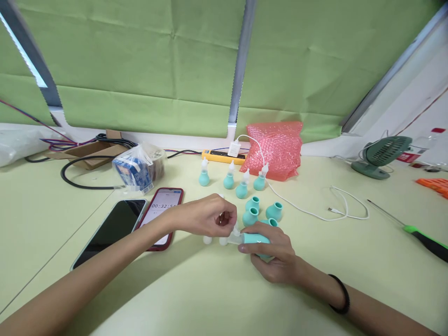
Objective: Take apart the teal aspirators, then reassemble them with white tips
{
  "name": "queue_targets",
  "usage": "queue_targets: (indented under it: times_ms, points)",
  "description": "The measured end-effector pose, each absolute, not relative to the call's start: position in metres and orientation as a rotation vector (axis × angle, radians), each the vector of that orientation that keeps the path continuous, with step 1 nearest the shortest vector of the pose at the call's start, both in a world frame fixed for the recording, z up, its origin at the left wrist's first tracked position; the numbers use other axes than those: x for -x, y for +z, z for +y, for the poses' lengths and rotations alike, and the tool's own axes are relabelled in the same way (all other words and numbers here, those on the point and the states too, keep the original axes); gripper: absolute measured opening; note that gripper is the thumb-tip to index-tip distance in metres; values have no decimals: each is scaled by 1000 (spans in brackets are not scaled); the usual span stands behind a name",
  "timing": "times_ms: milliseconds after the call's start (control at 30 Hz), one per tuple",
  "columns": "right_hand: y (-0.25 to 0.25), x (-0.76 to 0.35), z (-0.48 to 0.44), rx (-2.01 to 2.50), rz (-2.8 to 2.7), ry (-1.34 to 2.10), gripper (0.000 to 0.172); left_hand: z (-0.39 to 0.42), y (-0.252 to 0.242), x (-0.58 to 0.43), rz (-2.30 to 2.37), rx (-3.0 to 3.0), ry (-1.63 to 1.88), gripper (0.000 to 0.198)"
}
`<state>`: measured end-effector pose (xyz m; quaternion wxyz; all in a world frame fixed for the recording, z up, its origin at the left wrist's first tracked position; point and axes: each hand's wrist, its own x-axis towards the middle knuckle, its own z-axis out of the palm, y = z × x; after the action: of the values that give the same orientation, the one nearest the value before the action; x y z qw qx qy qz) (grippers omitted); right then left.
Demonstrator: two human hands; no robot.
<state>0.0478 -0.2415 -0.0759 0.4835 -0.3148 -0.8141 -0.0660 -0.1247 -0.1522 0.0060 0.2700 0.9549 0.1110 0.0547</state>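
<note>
My right hand [271, 254] is wrapped round a teal rubber bulb [257, 239] lying sideways just above the table. My left hand [206, 215] pinches a small clear nozzle tip [234, 237] at the bulb's mouth. Two small white caps [214, 241] lie on the table under my left hand. Just behind my hands stand three open teal bulbs without nozzles [261, 211]. Farther back is a row of several finished bulbs with white nozzles [234, 179].
Two phones lie at the left, one dark [112, 228], one in a red case showing a timer [161, 210]. A pink bubble-wrap bag [276, 149], yellow power strip [219, 156], white cable [332, 205], bagged carton [138, 169], green fan [380, 156] and screwdriver [420, 235] surround the work area.
</note>
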Motion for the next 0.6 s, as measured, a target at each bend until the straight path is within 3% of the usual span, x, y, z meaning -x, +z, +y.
queue_targets:
  times_ms: [433, 600]
  points:
    - [-79, -50, -240, 779, -1973, -168, 34, -150, -7, 120, 234, -2348, 288, 16]
    - [-81, -51, -241, 783, -2003, -185, 33, -146, -9, 120, 285, -2155, 281, 8]
